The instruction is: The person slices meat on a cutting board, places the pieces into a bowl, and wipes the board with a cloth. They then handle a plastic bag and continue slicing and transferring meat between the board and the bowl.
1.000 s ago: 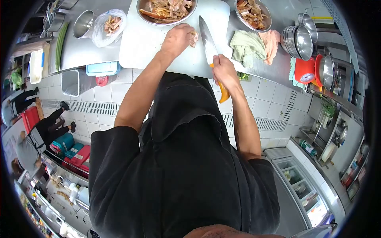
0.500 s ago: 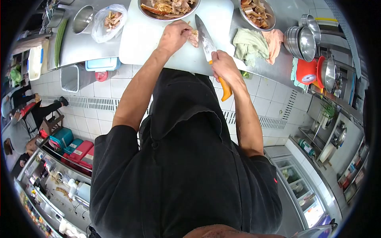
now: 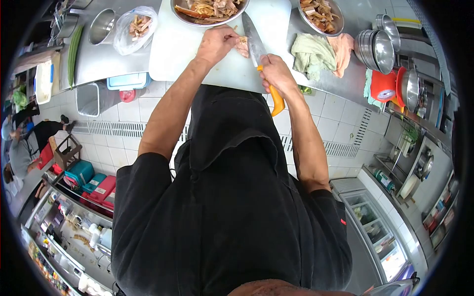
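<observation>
My left hand (image 3: 216, 44) pinches a small pinkish piece of meat (image 3: 242, 46) over the white cutting board (image 3: 170, 54). Closed round the orange handle of a knife (image 3: 254, 40), my right hand (image 3: 277, 73) is at the board's near edge. The blade points away from me, just right of the meat. Beyond my left hand a metal bowl of cut meat (image 3: 210, 9) sits at the board's far side. A second bowl of pieces (image 3: 321, 15) stands to the right of the board.
Green (image 3: 312, 53) and pink cloths (image 3: 341, 52) lie right of the board, near stacked metal bowls (image 3: 375, 49) and a red scale (image 3: 382, 88). To the left are a plastic bag with meat (image 3: 137, 30), an empty metal bowl (image 3: 102, 27) and a long green vegetable (image 3: 74, 55). A person (image 3: 24, 143) is at far left.
My right hand and the knife have moved slightly away from me, with the blade nearer the meat. The person at far left has shifted toward the left edge.
</observation>
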Motion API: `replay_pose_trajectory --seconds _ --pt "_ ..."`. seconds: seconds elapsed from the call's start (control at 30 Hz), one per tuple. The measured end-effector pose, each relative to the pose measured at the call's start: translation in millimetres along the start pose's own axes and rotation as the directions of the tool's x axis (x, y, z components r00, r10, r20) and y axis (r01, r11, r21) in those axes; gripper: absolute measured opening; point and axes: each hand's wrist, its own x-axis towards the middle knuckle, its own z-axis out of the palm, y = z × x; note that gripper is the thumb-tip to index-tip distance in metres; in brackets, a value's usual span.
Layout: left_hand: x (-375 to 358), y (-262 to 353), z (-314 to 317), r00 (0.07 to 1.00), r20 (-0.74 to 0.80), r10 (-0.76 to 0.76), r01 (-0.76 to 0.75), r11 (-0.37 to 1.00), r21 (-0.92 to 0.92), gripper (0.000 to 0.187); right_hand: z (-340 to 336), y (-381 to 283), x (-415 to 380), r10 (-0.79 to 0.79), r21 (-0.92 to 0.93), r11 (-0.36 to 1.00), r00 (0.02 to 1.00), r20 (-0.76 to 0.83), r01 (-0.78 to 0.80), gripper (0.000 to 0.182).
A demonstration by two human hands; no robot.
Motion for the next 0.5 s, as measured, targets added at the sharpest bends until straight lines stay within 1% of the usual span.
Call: replay_pose_trajectory --seconds 0.03,0.13,0.23,0.27,0.33,0.43,0.5 --pt "0.3 1.5 -1.5 0.999 0.02 -0.032 0.032 0.999 0.004 0.012 -2.7 0.0 -1.7 -0.002 0.001 1.0 1.0 -0.004 0.002 0.033" --pt "-0.2 -1.7 0.7 0.997 0.018 -0.076 0.077 0.995 -0.068 0.012 -8.3 -3.2 -10.2 -0.071 -0.264 0.963 0.997 -0.027 0.061 0.04" --pt "-1.3 -2.6 1.0 0.999 -0.002 -0.039 0.039 0.999 -0.037 0.013 -2.0 -15.4 -22.0 -0.037 -0.427 0.904 0.998 -0.042 0.016 0.039" --pt "-1.8 -2.0 1.0 0.999 0.002 -0.035 0.035 0.999 -0.018 0.013 2.9 -8.8 -19.2 -0.16 -0.508 0.856 0.983 -0.088 0.093 0.038" --pt "-2.1 3.6 -2.0 1.0 0.005 -0.024 0.023 0.999 0.022 0.013 15.0 4.3 -10.7 -0.408 -0.665 0.714 0.902 -0.14 0.22 0.036" --pt "-1.0 0.9 -3.2 0.998 -0.017 0.063 -0.06 0.992 0.112 0.013 24.5 -0.9 -3.9 -0.359 -0.614 0.755 0.929 -0.091 0.232 0.033" --pt "-2.0 2.5 -4.8 0.999 -0.015 0.041 -0.038 0.986 0.163 0.013 26.1 -5.3 -9.6 -0.342 -0.583 0.782 0.934 -0.104 0.221 0.033"
